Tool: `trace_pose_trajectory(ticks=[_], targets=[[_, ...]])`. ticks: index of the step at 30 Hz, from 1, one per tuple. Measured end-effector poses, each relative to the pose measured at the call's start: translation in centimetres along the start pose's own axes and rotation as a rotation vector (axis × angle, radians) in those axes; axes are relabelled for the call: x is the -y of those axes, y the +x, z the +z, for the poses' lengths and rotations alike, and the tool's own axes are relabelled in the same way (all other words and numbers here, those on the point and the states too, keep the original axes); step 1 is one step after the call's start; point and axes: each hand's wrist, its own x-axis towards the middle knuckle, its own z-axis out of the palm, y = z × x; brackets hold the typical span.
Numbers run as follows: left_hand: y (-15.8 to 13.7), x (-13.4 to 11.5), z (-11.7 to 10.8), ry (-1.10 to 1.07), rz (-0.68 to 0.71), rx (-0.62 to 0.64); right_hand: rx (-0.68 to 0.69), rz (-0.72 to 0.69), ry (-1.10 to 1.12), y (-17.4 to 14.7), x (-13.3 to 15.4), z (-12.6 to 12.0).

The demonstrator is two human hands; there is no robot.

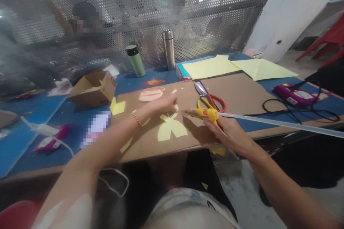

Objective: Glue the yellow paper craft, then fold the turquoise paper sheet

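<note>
My right hand (228, 134) grips a yellow hot glue gun (204, 114), with a long translucent glue stick (268, 120) running out of its back. The nozzle points left toward my left hand (168, 103). There, closed fingers pinch a small pale-yellow paper piece (176, 108), partly hidden by the fingers. Just below lies a pale-yellow paper cutout (172, 128) with two wing-like lobes, flat on the brown cardboard sheet (145, 146). Behind the glue gun, scissors (208, 96) with one red and one yellow handle rest on the cardboard.
A cardboard box (94, 89), green tumbler (136, 61) and steel flask (169, 50) stand toward the back. Yellow paper sheets (212, 67) lie back right. A purple device (292, 94) with black cable sits at right. Pink paper pieces (152, 94) lie beyond my left hand.
</note>
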Motion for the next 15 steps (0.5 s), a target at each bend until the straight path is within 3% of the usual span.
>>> trace_pose_trajectory(ticks=[15], targets=[[-0.49,-0.10,0.30,-0.033,0.041,0.027,0.028,0.007,0.006,0.00,-0.04,0.16]])
